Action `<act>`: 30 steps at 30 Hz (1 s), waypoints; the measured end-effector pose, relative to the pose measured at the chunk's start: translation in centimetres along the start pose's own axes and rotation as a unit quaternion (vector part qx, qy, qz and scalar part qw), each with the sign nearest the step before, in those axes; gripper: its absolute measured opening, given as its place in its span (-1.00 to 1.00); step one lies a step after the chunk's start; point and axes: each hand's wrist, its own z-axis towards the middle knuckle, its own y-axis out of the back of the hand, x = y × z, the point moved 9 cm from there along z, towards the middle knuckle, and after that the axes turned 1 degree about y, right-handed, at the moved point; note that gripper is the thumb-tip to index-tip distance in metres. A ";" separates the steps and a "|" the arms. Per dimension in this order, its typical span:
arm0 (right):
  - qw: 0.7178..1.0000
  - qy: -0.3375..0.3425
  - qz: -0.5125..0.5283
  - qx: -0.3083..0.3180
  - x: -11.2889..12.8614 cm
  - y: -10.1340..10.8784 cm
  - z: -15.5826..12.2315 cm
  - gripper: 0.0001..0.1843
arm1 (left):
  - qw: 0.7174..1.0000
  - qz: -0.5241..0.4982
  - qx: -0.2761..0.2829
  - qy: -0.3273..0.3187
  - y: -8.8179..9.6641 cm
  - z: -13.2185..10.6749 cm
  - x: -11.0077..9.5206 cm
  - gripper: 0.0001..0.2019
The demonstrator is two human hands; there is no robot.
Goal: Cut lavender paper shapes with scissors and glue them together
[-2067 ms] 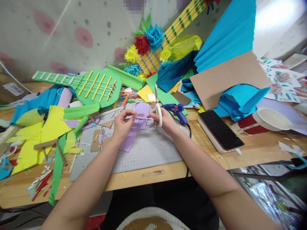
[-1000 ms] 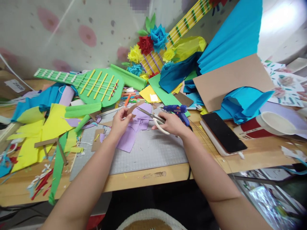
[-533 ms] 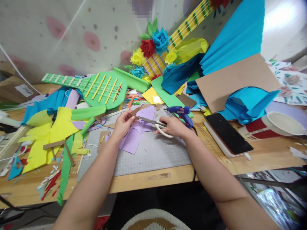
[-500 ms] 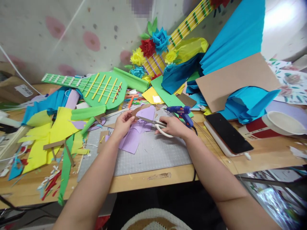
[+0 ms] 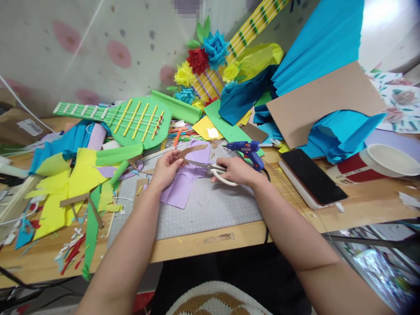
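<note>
My left hand pinches a thin, curved piece of brown cardboard between thumb and fingers. In my right hand is a pair of scissors with white handles; the fingers are wrapped round the loops. The blades point left and reach the cardboard close to my left fingertips. Under the blades, pieces of purple paper lie on a grey cutting mat. Just beyond my right hand rests a blue glue gun.
A green paper guitar lies at the back left, and a yellow one with paper flowers leans on the wall. Yellow paper and scraps cover the left side. To the right are a phone and a paper cup.
The camera view has shifted slightly. The brown cardboard now stretches further right above the scissor blades, its strip more plainly visible. Both hands keep their holds.
</note>
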 end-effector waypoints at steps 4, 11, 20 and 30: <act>1.000 -0.006 0.002 0.000 -0.1 0.0 0.0 -0.52 | 1.000 -0.003 0.005 0.003 -0.2 0.0 0.0 -0.76; 1.000 -0.008 -0.011 -0.010 -0.2 0.0 0.1 -0.54 | 1.000 -0.012 -0.004 0.017 -0.2 -0.1 0.0 -0.76; 1.000 -0.007 -0.015 -0.015 0.0 0.0 0.1 -0.55 | 0.997 -0.026 -0.021 0.074 0.2 -0.4 0.4 -0.73; 1.000 0.010 0.012 0.000 0.4 -0.1 0.0 -0.56 | 0.993 -0.058 -0.011 0.104 0.4 -0.5 1.1 -0.72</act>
